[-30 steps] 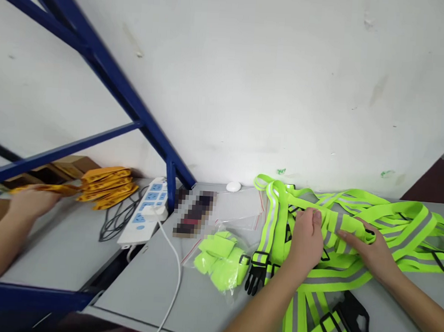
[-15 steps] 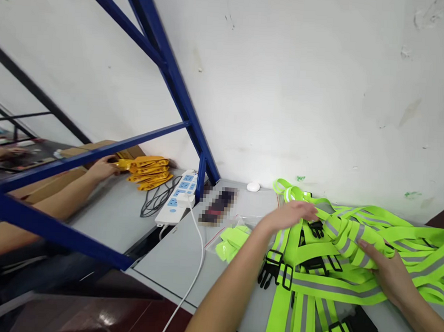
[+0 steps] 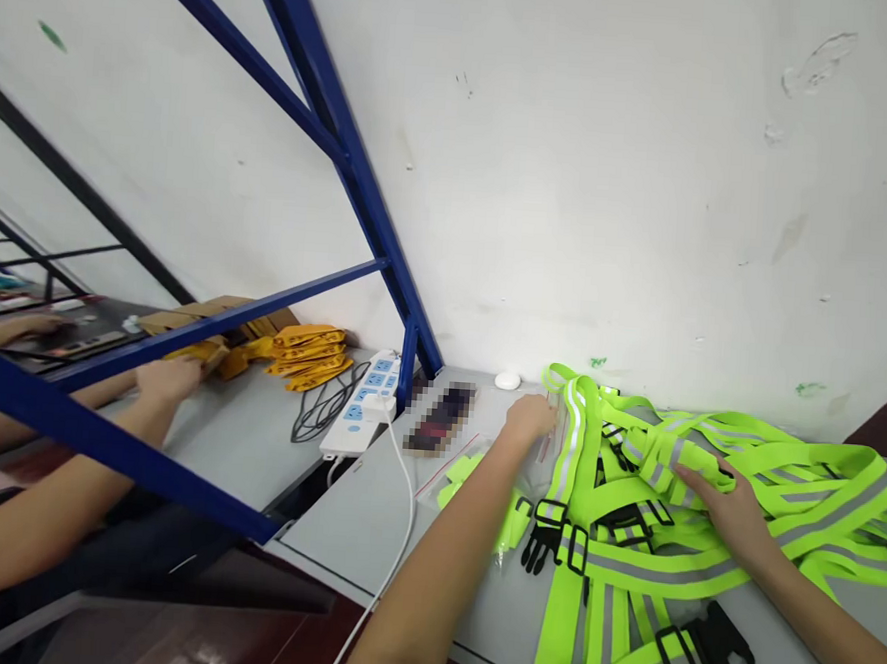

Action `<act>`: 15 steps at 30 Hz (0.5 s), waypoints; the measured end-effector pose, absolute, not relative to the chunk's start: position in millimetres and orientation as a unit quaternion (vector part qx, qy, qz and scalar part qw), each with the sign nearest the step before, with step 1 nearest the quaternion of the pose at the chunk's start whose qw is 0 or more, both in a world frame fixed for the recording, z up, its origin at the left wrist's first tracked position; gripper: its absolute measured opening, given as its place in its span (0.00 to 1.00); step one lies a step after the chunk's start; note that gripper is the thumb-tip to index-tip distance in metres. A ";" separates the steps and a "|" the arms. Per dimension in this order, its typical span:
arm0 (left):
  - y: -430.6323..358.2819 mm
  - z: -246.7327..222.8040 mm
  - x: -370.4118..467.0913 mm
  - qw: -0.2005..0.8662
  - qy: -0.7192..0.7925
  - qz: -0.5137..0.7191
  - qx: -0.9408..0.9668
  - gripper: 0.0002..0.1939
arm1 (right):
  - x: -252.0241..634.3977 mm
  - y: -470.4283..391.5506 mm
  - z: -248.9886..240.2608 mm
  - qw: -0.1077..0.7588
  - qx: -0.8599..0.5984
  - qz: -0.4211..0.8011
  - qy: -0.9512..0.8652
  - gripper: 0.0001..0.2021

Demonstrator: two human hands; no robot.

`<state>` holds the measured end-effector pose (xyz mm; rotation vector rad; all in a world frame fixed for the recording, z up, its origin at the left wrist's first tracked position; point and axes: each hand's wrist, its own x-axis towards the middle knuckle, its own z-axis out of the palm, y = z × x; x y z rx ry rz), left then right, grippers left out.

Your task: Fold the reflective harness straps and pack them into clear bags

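My right hand [image 3: 729,505] is closed around a folded bundle of lime-green reflective strap [image 3: 665,461] with grey stripes. My left hand [image 3: 532,420] has its fingers curled together at the edge of a clear zip bag [image 3: 546,446] with a red line; the fingertips are partly hidden. Below my left forearm lies another clear bag with lime-green pieces [image 3: 459,473] in it. Loose reflective straps [image 3: 786,493] are heaped under and beyond my right hand. Black buckles hang among them, one pronged buckle [image 3: 542,546] at the left and a wide one [image 3: 720,655] in front.
A white power strip [image 3: 364,402] with a white cable [image 3: 409,510] stands at the left table edge. A blurred-out flat object [image 3: 440,419] and a white round item [image 3: 508,380] lie near the wall. Beyond the blue frame [image 3: 362,192], a co-worker's hands [image 3: 170,375] handle yellow material.
My left hand has moved left, off the straps, and its fingers have closed at the clear bag. My right hand has shifted slightly left with the bundle. The co-worker's hand has moved left.
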<state>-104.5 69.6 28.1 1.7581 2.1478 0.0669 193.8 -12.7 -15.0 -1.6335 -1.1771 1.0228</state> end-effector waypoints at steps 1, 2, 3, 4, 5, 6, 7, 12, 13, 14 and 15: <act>68.3 33.0 -106.7 0.177 0.763 0.023 0.622 0.19 | 193.0 -10.0 -15.0 0.437 -0.646 0.407 -0.475 0.39; 65.7 39.8 -110.1 0.171 0.765 0.024 0.621 0.19 | 191.8 -7.2 -14.7 0.443 -0.640 0.408 -0.478 0.38; 61.7 48.3 -114.3 0.161 0.767 0.028 0.620 0.18 | 190.1 -4.2 -14.2 0.445 -0.636 0.409 -0.479 0.38; 56.2 58.3 -118.6 0.149 0.771 0.032 0.618 0.18 | 188.1 -1.3 -13.6 0.447 -0.634 0.411 -0.478 0.38; 49.4 69.4 -122.2 0.131 0.774 0.042 0.618 0.14 | 185.6 1.4 -13.0 0.450 -0.635 0.411 -0.475 0.38; 41.3 80.8 -124.3 0.110 0.778 0.053 0.617 0.14 | 183.0 3.9 -12.4 0.455 -0.637 0.410 -0.469 0.39; 32.5 91.6 -123.8 0.090 0.780 0.065 0.616 0.15 | 180.5 6.1 -11.5 0.460 -0.638 0.410 -0.462 0.40; -6.1 104.0 -72.7 0.073 0.704 0.188 0.681 0.15 | 179.9 11.9 -1.9 0.501 -0.638 0.447 -0.377 0.45; -10.1 95.8 -56.8 0.121 0.669 0.186 0.710 0.13 | 184.0 11.8 1.0 0.516 -0.632 0.457 -0.354 0.45; -12.7 85.4 -41.5 0.150 0.646 0.168 0.729 0.12 | 189.4 10.9 3.6 0.533 -0.626 0.463 -0.332 0.45; -13.9 73.8 -27.9 0.155 0.632 0.147 0.745 0.11 | 195.9 9.3 5.8 0.546 -0.620 0.466 -0.316 0.44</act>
